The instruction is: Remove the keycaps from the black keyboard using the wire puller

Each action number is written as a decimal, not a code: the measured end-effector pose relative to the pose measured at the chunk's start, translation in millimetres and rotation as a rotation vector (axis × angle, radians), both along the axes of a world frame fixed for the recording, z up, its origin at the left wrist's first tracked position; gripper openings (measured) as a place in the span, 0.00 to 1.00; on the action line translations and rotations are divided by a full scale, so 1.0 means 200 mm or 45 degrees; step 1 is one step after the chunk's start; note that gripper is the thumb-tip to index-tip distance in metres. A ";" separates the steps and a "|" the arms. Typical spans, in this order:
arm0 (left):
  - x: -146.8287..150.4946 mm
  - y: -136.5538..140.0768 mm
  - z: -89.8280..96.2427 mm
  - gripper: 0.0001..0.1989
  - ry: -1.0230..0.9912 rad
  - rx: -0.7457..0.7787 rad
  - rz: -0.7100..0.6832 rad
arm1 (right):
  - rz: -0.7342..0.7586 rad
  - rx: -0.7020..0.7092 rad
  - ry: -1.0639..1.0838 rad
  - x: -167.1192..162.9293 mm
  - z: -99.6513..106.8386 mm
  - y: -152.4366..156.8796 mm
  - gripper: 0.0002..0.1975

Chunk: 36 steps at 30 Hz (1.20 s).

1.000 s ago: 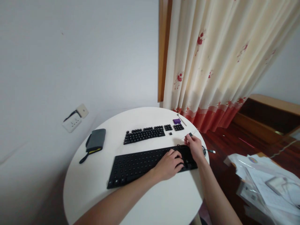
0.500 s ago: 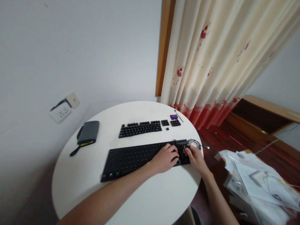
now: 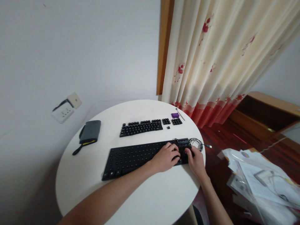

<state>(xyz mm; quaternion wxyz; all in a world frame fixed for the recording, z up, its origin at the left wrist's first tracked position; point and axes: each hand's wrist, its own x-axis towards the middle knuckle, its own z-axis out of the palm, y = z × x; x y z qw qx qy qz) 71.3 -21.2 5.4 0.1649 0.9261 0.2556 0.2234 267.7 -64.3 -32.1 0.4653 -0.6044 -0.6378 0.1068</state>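
Note:
A black keyboard [image 3: 133, 159] lies across the near half of the white table, with most of its keycaps off. My left hand [image 3: 166, 157] rests on its right part, fingers bent and spread over the surface. Over the keyboard's right end is my right hand [image 3: 195, 159], thumb and fingers drawn together; whatever they grip is too small and dark to make out. A coiled USB cable [image 3: 196, 143] sits just beyond that hand. Farther back, loose black keycaps [image 3: 142, 127] are laid out in keyboard order, and one single keycap [image 3: 168, 127] sits apart.
At the back right of the table [image 3: 150, 197] are a folded purple cloth [image 3: 175, 115] and a thin brush [image 3: 180, 114]. A grey pouch [image 3: 91, 131] with a strap lies at the left. Papers and plastic bags [image 3: 264, 181] are piled to the right, below the curtain [image 3: 211, 62].
The view has shifted slightly. My right hand has moved a little off the cable coil, which shows more fully. My left hand stays at the same spot on the keyboard.

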 end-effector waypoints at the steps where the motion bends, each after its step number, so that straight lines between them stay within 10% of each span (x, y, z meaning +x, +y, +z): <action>1: 0.00 0.00 0.00 0.11 0.000 -0.004 0.000 | -0.019 -0.012 0.021 -0.01 0.00 0.00 0.15; 18: 0.00 0.01 0.01 0.13 -0.094 -0.212 0.043 | -0.236 -0.022 0.195 -0.05 0.02 0.01 0.17; 26: 0.00 0.06 -0.02 0.15 -0.398 -0.499 0.167 | 0.094 0.146 0.072 -0.13 0.13 0.04 0.12; 36: 0.00 0.05 -0.02 0.07 -0.369 -0.285 0.158 | 0.088 -0.059 0.235 -0.16 0.07 0.06 0.14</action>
